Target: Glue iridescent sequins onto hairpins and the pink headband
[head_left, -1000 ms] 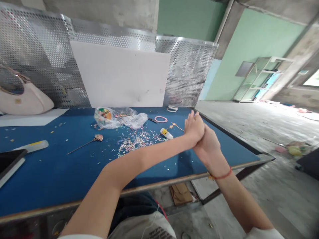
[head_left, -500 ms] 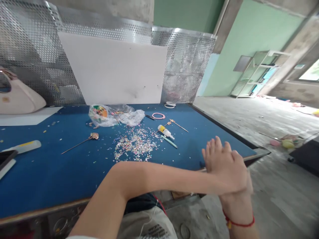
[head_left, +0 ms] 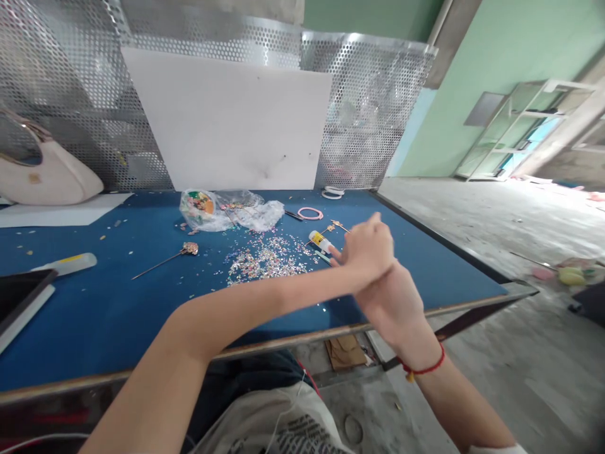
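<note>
My two hands meet above the right part of the blue table (head_left: pixel 118 315). My left hand (head_left: pixel 363 255) lies crosswise over my right hand (head_left: pixel 394 306), its fingers curled around the right hand's fingers. One straight fingertip sticks up past the left hand. Neither hand holds any object. A red string bracelet (head_left: pixel 425 369) is on my right wrist. Just beyond the hands lie a small glue bottle (head_left: pixel 319 239) with a yellow label, a scatter of sequins (head_left: pixel 265 261) and a gold hairpin (head_left: pixel 165 258).
A clear plastic bag (head_left: pixel 227 211) of coloured bits, a pink ring (head_left: pixel 310 214) and a white ring (head_left: pixel 333 192) lie near the back. A white board (head_left: pixel 227 120) leans on perforated metal panels. A handbag (head_left: pixel 47 180), a tablet (head_left: pixel 19 293) and a white tool (head_left: pixel 66 263) sit at left.
My joined hands dropped to the table's front right corner, then rose back over the table near the glue bottle. The left hand's fingers went from stretched out to curled over the right hand.
</note>
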`<action>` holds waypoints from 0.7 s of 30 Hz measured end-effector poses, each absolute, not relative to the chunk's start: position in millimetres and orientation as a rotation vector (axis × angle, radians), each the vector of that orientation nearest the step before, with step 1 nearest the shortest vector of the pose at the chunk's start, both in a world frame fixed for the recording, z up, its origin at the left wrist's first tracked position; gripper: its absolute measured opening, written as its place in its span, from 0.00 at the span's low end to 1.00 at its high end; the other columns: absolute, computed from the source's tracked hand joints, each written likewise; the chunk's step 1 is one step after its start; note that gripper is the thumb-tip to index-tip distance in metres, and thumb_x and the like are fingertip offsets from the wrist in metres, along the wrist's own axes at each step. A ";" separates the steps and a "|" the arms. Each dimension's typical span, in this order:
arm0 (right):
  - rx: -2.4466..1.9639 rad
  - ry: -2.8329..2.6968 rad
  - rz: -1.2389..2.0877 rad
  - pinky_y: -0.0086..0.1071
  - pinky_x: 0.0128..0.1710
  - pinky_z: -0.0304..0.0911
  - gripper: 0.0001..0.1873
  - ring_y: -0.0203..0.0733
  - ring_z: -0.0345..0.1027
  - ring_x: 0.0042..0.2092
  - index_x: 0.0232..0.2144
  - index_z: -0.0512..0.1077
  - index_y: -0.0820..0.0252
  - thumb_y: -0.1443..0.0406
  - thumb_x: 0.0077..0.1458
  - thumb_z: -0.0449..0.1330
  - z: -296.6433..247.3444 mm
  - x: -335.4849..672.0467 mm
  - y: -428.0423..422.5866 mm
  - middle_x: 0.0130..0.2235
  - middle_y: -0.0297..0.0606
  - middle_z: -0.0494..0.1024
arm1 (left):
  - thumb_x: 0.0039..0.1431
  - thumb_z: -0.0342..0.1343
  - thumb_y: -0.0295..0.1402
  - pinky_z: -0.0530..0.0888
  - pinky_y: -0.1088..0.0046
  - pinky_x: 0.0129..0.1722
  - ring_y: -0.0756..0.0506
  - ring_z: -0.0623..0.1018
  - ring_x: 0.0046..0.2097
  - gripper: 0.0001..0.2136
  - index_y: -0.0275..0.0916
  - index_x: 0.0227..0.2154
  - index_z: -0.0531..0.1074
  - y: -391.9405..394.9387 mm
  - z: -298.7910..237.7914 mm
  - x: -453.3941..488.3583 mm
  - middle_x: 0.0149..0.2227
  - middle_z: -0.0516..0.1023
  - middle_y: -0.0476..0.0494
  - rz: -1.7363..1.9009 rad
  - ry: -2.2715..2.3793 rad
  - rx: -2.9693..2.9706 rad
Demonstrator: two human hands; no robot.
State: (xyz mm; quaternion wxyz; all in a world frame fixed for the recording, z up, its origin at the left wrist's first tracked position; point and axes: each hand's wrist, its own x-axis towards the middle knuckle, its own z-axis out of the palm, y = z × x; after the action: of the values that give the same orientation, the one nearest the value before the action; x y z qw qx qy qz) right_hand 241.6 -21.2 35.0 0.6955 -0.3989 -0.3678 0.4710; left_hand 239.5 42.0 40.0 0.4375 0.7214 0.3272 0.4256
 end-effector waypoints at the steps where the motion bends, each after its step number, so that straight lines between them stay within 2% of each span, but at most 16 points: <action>1: -0.874 -0.757 1.128 0.48 0.57 0.64 0.18 0.48 0.64 0.59 0.48 0.73 0.44 0.56 0.60 0.49 40.9 235.2 -22.4 0.57 0.30 0.71 | 0.63 0.40 0.30 0.59 0.46 0.60 0.32 0.63 0.62 0.23 0.33 0.60 0.62 54.9 45.7 230.2 0.59 0.68 0.29 1.046 0.866 1.776; 3: -0.862 -0.772 1.207 0.45 0.58 0.64 0.17 0.46 0.64 0.59 0.47 0.74 0.47 0.59 0.60 0.50 49.1 226.4 -21.0 0.56 0.31 0.73 | 0.62 0.40 0.27 0.61 0.56 0.60 0.38 0.66 0.60 0.21 0.34 0.57 0.65 77.5 56.3 210.1 0.57 0.71 0.35 1.164 0.888 1.890; 5: -0.868 -0.812 1.164 0.41 0.60 0.61 0.15 0.42 0.64 0.59 0.46 0.75 0.49 0.62 0.57 0.56 50.8 223.4 -13.8 0.55 0.32 0.74 | 0.62 0.40 0.26 0.65 0.62 0.56 0.43 0.72 0.54 0.20 0.39 0.55 0.65 95.0 64.3 189.0 0.52 0.75 0.40 1.224 0.653 2.149; 7: -0.860 -0.903 1.129 0.39 0.61 0.61 0.14 0.43 0.68 0.55 0.43 0.77 0.54 0.65 0.52 0.62 47.7 224.4 -4.0 0.51 0.36 0.77 | 0.64 0.40 0.29 0.70 0.65 0.46 0.45 0.77 0.41 0.17 0.39 0.52 0.68 109.2 69.2 167.1 0.38 0.79 0.42 1.097 0.601 2.236; 9: -0.850 -0.990 1.080 0.41 0.58 0.64 0.13 0.44 0.74 0.49 0.39 0.79 0.58 0.65 0.49 0.66 43.3 227.3 3.9 0.46 0.40 0.80 | 0.63 0.44 0.32 0.71 0.69 0.39 0.46 0.76 0.34 0.14 0.37 0.46 0.72 121.2 71.0 145.1 0.31 0.78 0.43 0.849 0.580 2.183; 12: -0.876 -1.069 0.936 0.41 0.46 0.73 0.12 0.43 0.78 0.38 0.37 0.79 0.59 0.63 0.48 0.68 40.4 231.4 9.3 0.37 0.40 0.82 | 0.65 0.45 0.39 0.71 0.70 0.34 0.47 0.76 0.31 0.16 0.36 0.48 0.70 132.5 68.0 115.7 0.33 0.78 0.40 0.560 0.566 1.817; 14: -0.942 -1.135 0.899 0.32 0.30 0.74 0.10 0.37 0.76 0.27 0.32 0.79 0.60 0.61 0.48 0.68 40.8 233.1 12.3 0.31 0.38 0.82 | 0.66 0.43 0.39 0.72 0.68 0.37 0.46 0.77 0.33 0.17 0.33 0.44 0.72 132.4 62.9 101.6 0.33 0.79 0.38 0.499 0.530 1.561; 17: -1.033 -1.258 0.922 0.23 0.11 0.55 0.15 0.28 0.61 0.14 0.23 0.73 0.60 0.55 0.51 0.65 40.3 233.2 22.5 0.18 0.31 0.73 | 0.66 0.46 0.37 0.72 0.63 0.42 0.45 0.78 0.33 0.15 0.32 0.37 0.74 122.1 53.1 89.7 0.32 0.79 0.37 0.457 0.444 1.365; 19: -1.054 -1.321 0.900 0.23 0.08 0.44 0.21 0.26 0.52 0.11 0.19 0.65 0.58 0.51 0.53 0.62 37.6 231.9 32.9 0.13 0.26 0.64 | 0.66 0.47 0.40 0.73 0.60 0.44 0.44 0.78 0.35 0.17 0.32 0.34 0.74 114.5 47.0 85.7 0.34 0.79 0.35 0.490 0.397 1.310; 21: -1.042 -1.354 0.829 0.23 0.09 0.42 0.25 0.25 0.49 0.11 0.17 0.60 0.57 0.48 0.55 0.59 33.7 230.2 43.8 0.12 0.24 0.59 | 0.66 0.48 0.40 0.72 0.60 0.47 0.42 0.78 0.40 0.16 0.33 0.35 0.75 110.6 41.9 82.9 0.37 0.79 0.34 0.521 0.377 1.262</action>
State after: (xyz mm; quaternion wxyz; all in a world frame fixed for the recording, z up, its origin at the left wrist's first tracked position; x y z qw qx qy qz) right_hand 230.2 43.8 33.7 0.5820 -0.4462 -0.5797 0.3551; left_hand 82.9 110.6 41.9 0.7595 0.5796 0.1730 0.2394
